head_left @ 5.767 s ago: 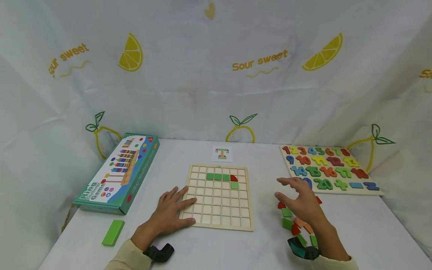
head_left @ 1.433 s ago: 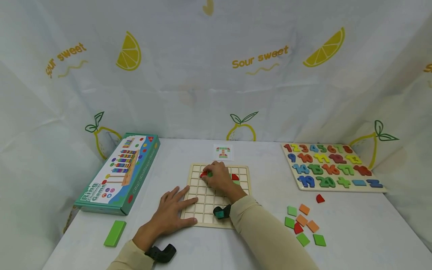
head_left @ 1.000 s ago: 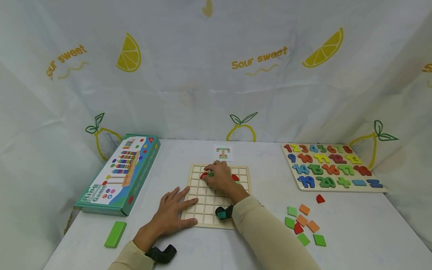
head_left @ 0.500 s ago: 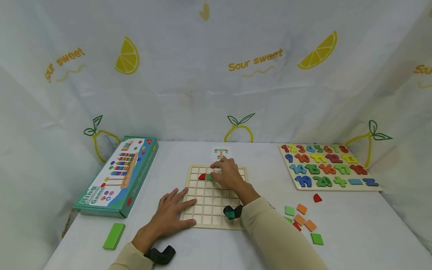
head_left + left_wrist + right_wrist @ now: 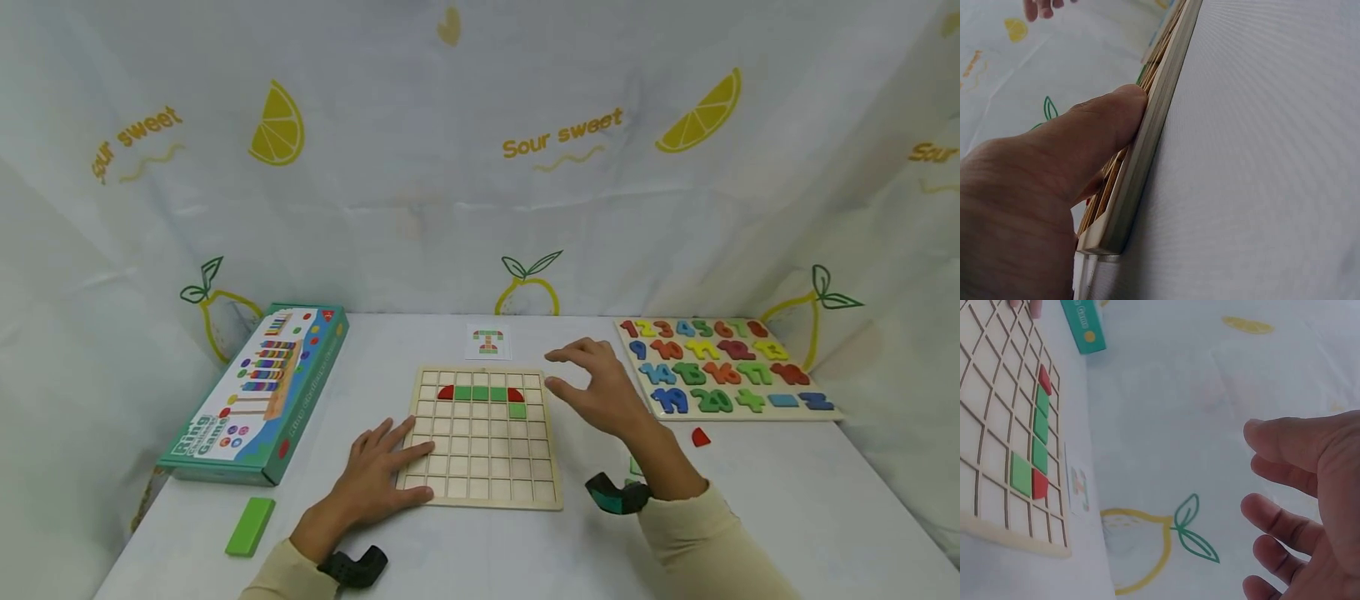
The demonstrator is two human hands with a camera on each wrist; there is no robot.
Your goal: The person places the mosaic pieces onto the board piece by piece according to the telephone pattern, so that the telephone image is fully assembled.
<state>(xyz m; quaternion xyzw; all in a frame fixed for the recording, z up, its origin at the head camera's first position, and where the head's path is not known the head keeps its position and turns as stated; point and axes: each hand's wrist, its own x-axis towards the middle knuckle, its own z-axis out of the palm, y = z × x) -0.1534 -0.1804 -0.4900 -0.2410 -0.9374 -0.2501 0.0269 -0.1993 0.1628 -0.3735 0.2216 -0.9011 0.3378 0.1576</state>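
Note:
A wooden grid board (image 5: pixel 480 448) lies on the white table. My left hand (image 5: pixel 375 475) rests spread on its left edge; in the left wrist view the thumb (image 5: pixel 1107 119) presses the rim. Three green squares (image 5: pixel 480 393) form a row in the board's upper part, with a red quarter-circle tile (image 5: pixel 446 392) at the left end and another red quarter-circle (image 5: pixel 515 394) at the right. Below the right one sits a lighter green square (image 5: pixel 517 410). My right hand (image 5: pixel 603 392) hovers right of the board, fingers apart, holding nothing in the right wrist view.
A pattern card (image 5: pixel 488 342) lies behind the board. At left are a game box (image 5: pixel 258 392) and a green block (image 5: pixel 251 527). A number puzzle (image 5: pixel 720 367) lies at right, with a loose red quarter-circle (image 5: pixel 701 437) before it. My right forearm hides most other loose tiles.
A red quarter-circle tile has been added at the row's left end since the earliest frame. My right hand has left the row and moved right, off the board. The left hand stays put.

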